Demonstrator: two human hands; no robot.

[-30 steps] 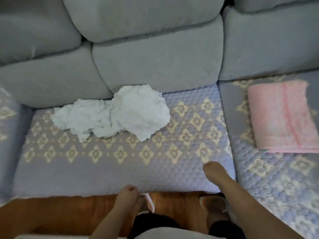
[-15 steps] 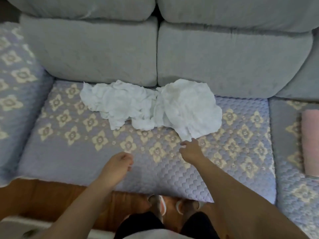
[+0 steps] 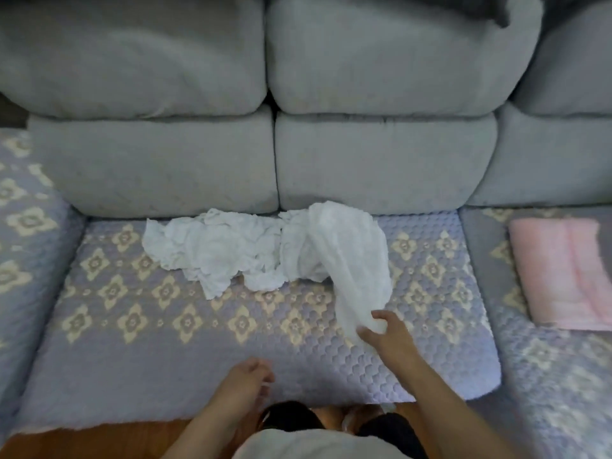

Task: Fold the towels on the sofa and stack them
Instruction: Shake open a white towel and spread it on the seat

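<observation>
Two crumpled white towels lie on the sofa seat near the back cushions. My right hand [image 3: 385, 332] grips a corner of the right white towel [image 3: 344, 256], which stretches from the pile toward me. The left white towel [image 3: 205, 250] sits bunched and untouched. My left hand [image 3: 246, 380] hovers over the front of the seat with fingers loosely curled, holding nothing. A folded pink towel [image 3: 559, 270] lies flat on the seat to the right.
The seat carries a lilac quilted cover with cream flower shapes [image 3: 165, 332]. Grey back cushions [image 3: 381, 160] rise behind the towels. A padded arm section [image 3: 23, 246] borders the left. Wooden floor [image 3: 82, 438] and my feet show below the seat edge.
My right hand has taken hold of the right white towel's corner and drawn it toward me. My left hand dropped back toward the seat's front edge. The view shifted right, showing more of the pink towel.
</observation>
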